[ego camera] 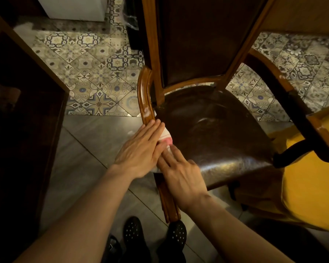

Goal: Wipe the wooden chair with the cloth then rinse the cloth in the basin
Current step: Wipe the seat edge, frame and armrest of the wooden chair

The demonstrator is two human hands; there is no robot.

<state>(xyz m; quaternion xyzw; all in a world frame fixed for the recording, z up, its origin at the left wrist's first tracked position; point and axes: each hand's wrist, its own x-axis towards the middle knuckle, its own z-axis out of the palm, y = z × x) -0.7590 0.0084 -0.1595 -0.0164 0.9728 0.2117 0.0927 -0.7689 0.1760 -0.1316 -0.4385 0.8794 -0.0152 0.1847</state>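
**A:** So where are we at? Looks like we're in the wiping step. The cloth (165, 138) is bunched up on the left armrest (145, 97) of the wooden chair (213, 118), right where the rail runs alongside the dark seat (222, 133).

**B:** Yep. Our left hand (141, 150) lies flat across the cloth with the fingers stretched out, pressing it onto the rail, so it's not really clutching anything. Our right hand (180, 171) sits just beside it, touching, with its fingertips on the cloth's near edge. Whether those fingers pinch the fabric or only press it, we honestly can't tell, since the left hand covers most of it.

**A:** There's a pale smear on the armrest just above the cloth. Probably wet streaks or soap, but it's too dim to say.

**B:** Next we'd guess we slide the cloth up the curve over that smear, keeping it pressed so it doesn't slip off the narrow wood. The right armrest (285, 99) and the frame around the backrest (203, 38) look like they need doing too.

**A:** And the rinse?

**B:** Not yet. There's no basin anywhere in view, so we'd have to turn and find it.
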